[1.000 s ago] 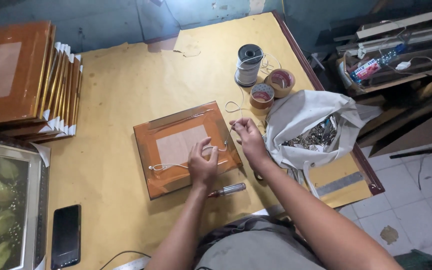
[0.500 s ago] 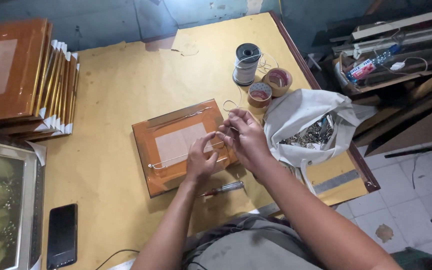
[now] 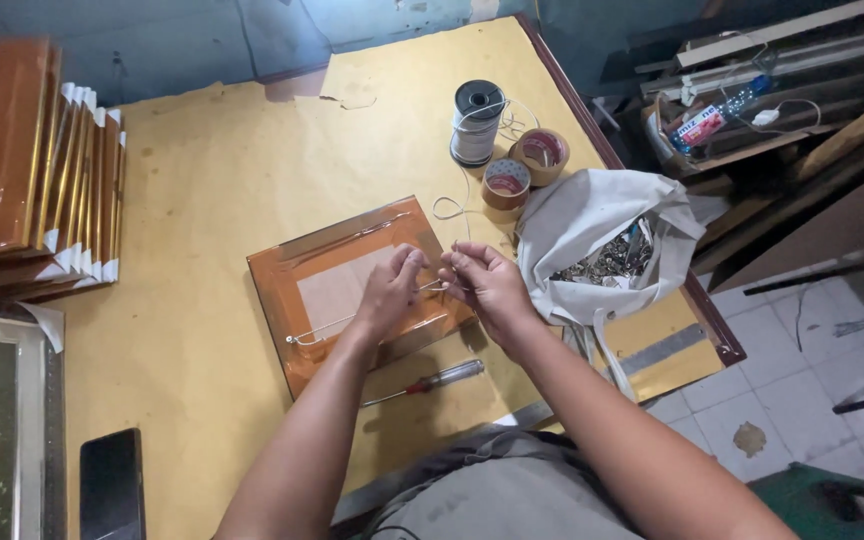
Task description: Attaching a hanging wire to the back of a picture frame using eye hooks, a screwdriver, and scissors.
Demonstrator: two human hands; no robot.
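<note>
A picture frame [image 3: 337, 290] lies face down on the yellow table, its back taped in brown. A white string [image 3: 332, 325] runs across that back from a hook at the lower left. My left hand [image 3: 392, 290] and my right hand [image 3: 487, 285] meet at the frame's right edge, both pinching the string's end. From there the string loops up to a spool [image 3: 476, 125] farther back.
Two brown tape rolls [image 3: 522, 170] stand by the spool. A white cloth bag [image 3: 612, 250] of metal bits lies at the right. A screwdriver [image 3: 432, 380] lies in front of the frame. Stacked frames [image 3: 42, 170] are at left, a phone [image 3: 110, 485] at the lower left.
My right hand came in from beside the bag to the frame's right edge and joined my left hand on the string. The view shifted slightly.
</note>
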